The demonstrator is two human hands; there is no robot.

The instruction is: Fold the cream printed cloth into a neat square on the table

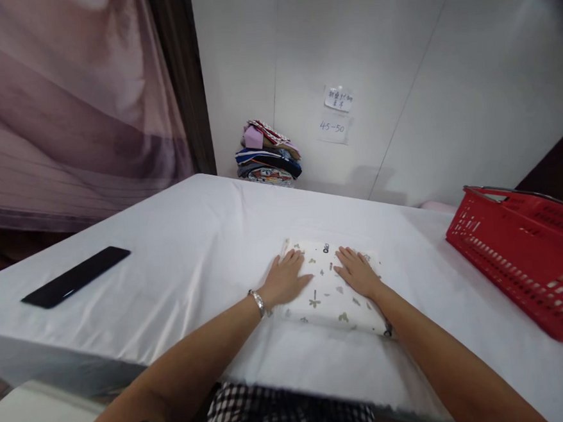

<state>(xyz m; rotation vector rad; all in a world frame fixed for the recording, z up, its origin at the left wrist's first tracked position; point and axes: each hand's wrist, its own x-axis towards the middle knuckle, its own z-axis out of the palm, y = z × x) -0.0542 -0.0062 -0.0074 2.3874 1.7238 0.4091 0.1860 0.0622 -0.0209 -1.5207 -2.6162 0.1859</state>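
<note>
A folded white cloth (326,298) with small grey-green and brown printed motifs lies flat on the white-covered table near its front edge. My left hand (286,278) rests palm down on the cloth's left side, fingers stretched out; a silver bracelet (258,302) circles that wrist. On the right side of the cloth my right hand (358,271) also lies flat with its fingers spread. Both hands press on the fabric without gripping it. Parts of the print are hidden under the palms.
A red plastic basket (530,251) stands at the table's right. To the left lies a long black flat object (76,277). Folded clothes (268,154) are stacked at the back against the wall, near two paper notes (334,127). A pinkish curtain (62,110) hangs at left.
</note>
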